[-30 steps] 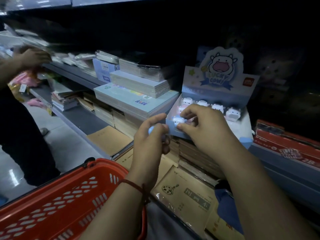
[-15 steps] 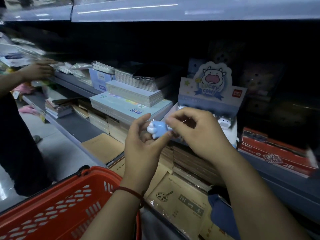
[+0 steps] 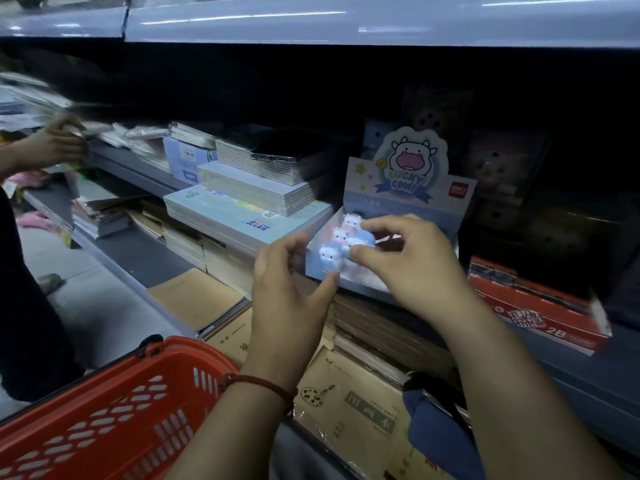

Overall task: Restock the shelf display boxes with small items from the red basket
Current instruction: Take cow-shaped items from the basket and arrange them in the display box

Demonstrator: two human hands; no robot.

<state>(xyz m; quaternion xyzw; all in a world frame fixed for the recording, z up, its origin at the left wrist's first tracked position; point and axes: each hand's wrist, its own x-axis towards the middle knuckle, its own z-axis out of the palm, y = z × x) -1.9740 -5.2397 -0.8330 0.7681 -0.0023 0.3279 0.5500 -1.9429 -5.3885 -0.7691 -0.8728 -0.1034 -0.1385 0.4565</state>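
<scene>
Your right hand [image 3: 412, 268] has carried the blue cow [image 3: 362, 241] from between both hands to the box [image 3: 408, 202], right of frame centre. It pinches the cow between thumb and fingers, just above the other cows [image 3: 329, 256] at the box's left side. Your left hand [image 3: 287, 292] has let go; its fingers are loosely curled and hold nothing. The basket [image 3: 121, 410] sits at lower left.

Cannot see much inside the pale-blue cardboard display box [image 3: 360, 202] behind the right hand [image 3: 412, 268], nor all the red plastic basket [image 3: 114, 420], cropped lower left.
</scene>
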